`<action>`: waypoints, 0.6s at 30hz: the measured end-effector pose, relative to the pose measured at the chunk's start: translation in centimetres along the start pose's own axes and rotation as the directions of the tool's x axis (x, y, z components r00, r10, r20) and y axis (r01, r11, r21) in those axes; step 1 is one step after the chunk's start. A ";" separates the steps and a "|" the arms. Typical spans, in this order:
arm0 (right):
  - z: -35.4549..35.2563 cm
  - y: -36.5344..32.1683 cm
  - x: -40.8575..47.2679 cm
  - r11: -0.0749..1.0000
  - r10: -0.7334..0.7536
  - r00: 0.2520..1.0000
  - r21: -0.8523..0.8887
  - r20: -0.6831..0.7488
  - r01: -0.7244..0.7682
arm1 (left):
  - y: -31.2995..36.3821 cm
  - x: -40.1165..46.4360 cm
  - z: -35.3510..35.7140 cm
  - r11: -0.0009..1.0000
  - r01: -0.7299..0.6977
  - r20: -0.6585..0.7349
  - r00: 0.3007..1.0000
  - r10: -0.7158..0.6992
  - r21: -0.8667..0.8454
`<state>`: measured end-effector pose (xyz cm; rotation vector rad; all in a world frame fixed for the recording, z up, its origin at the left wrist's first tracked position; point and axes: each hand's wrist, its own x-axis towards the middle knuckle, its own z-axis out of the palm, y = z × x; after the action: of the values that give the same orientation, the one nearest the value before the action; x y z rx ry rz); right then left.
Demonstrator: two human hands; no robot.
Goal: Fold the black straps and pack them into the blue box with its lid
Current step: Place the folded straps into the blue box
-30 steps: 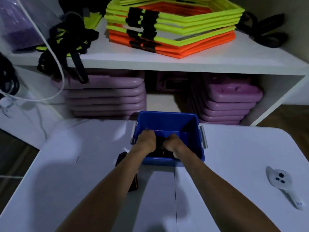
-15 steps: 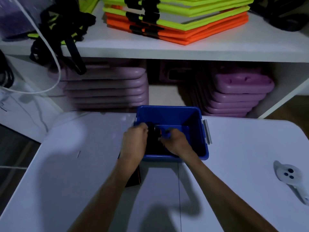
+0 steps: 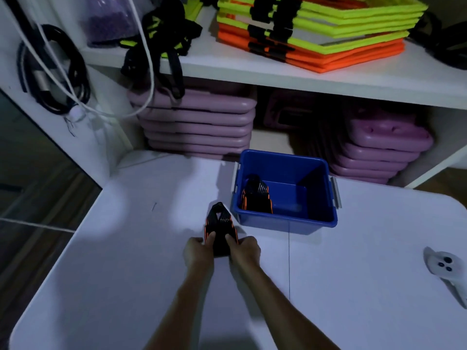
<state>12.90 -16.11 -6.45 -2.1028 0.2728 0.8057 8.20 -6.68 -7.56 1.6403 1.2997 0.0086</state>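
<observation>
The blue box (image 3: pixel 285 218) stands open on the white table (image 3: pixel 126 248), with no lid in view. A folded bundle of black straps with orange edges (image 3: pixel 256 195) leans against its left inner wall. A second folded strap bundle (image 3: pixel 219 223) lies on the table just left of the box's front corner. My left hand (image 3: pixel 198 252) grips its near left edge and my right hand (image 3: pixel 243 250) grips its near right edge.
A white controller (image 3: pixel 444 267) lies at the table's right edge. Behind the box, a white shelf (image 3: pixel 278 74) holds yellow and orange frames (image 3: pixel 323 29) and tangled black straps (image 3: pixel 164 34). Purple boards (image 3: pixel 199 122) are stacked underneath. Cables (image 3: pixel 58 72) hang at left.
Both hands came out of the blue box, leaving one bundle inside, and moved back and left to take hold of the second bundle on the table.
</observation>
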 end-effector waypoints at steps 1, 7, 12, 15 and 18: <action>0.3 0.0 0.0 0.998 0.030 1.000 0.053 0.001 -0.030 | -0.1 0.0 -0.2 0.999 0.032 0.022 0.999 -0.031 -0.040; -0.5 1.9 -1.4 0.988 0.090 0.995 0.120 0.040 -0.094 | -1.1 -1.6 -2.1 0.984 0.163 0.193 0.970 -0.148 -0.067; -1.5 2.9 -2.8 0.982 0.059 0.998 0.176 0.025 -0.063 | -1.6 -3.6 -2.6 0.987 0.040 0.179 0.984 -0.012 -0.153; -2.7 4.1 -3.9 0.973 0.065 0.992 0.212 0.108 -0.087 | -2.0 -4.6 -2.6 0.990 0.018 0.221 0.975 0.015 -0.143; -4.6 4.8 -5.4 0.951 0.121 0.970 0.256 0.213 -0.175 | -3.0 -5.3 -2.5 0.999 0.002 0.273 0.962 0.007 -0.033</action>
<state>8.57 -23.13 -4.10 -1.7467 0.4158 0.9966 2.40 -9.12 -5.50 1.5526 1.0803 -0.1883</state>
